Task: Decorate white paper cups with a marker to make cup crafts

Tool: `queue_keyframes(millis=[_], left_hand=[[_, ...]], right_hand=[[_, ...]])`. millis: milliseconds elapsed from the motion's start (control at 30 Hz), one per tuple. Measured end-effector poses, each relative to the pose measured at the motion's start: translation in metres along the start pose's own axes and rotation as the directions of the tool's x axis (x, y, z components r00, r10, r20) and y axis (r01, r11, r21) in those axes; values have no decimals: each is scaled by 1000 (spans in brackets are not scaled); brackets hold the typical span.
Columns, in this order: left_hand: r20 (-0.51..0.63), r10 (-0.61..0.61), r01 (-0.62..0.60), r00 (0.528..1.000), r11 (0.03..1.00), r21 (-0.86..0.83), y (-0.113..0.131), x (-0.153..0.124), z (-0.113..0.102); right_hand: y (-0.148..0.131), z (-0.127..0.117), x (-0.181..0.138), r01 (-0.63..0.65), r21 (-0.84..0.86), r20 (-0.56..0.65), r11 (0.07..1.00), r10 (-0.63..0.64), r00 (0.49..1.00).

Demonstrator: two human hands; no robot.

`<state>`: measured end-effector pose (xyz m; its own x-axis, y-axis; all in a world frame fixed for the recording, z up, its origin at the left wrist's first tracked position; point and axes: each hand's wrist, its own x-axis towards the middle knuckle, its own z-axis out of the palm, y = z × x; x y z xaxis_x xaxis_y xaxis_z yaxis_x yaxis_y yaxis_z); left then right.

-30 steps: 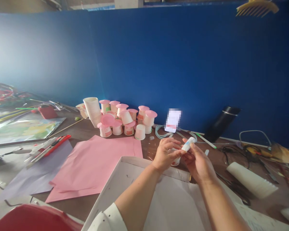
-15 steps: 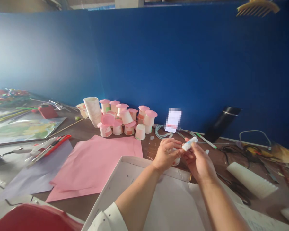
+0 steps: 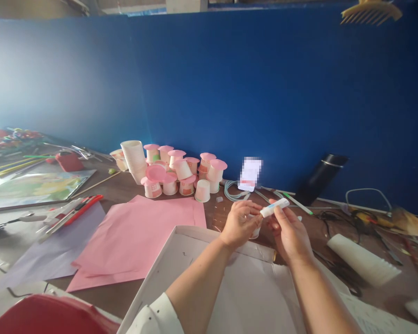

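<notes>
From my end, the right hand [image 3: 293, 237] had the white tube [image 3: 272, 208] pinched between thumb and fingers above the desk [image 3: 121, 189]. The left hand [image 3: 239, 225] curled by a mostly hidden cup [image 3: 255, 233]; I couldn't tell whether its grip had hold. I judged a loose pinch might let the tube slip onto the cup.

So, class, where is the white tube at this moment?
The white tube is right of centre in the head view, held in the right hand, one end close to the left hand's fingers.
</notes>
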<state>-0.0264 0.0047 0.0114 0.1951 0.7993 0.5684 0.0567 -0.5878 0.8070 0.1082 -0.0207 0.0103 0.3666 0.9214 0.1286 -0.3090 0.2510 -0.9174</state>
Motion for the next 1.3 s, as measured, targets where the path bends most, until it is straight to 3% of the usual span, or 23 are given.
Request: queue_keyframes(millis=[233, 900, 1067, 1200, 1300], left_hand=[[-6, 27, -27, 1000, 999, -21, 3, 0, -1], [29, -8, 10, 1000, 998, -57, 1, 1, 0], [39, 34, -32, 999, 999, -32, -3, 0, 0], [21, -38, 37, 999, 998, 48, -10, -3, 2], [47, -151, 144, 987, 981, 133, -18, -5, 5]], right_hand=[[3, -2, 2, 22, -57, 17, 998, -21, 1000], [4, 4, 0, -191, 269, 73, 944, 177, 981], [3, 0, 1, -207, 344, 59, 916, 198, 978], [2, -4, 5, -158, 322, 20, 934, 160, 987], [2, -7, 7, -67, 169, -80, 983, 81, 993]])
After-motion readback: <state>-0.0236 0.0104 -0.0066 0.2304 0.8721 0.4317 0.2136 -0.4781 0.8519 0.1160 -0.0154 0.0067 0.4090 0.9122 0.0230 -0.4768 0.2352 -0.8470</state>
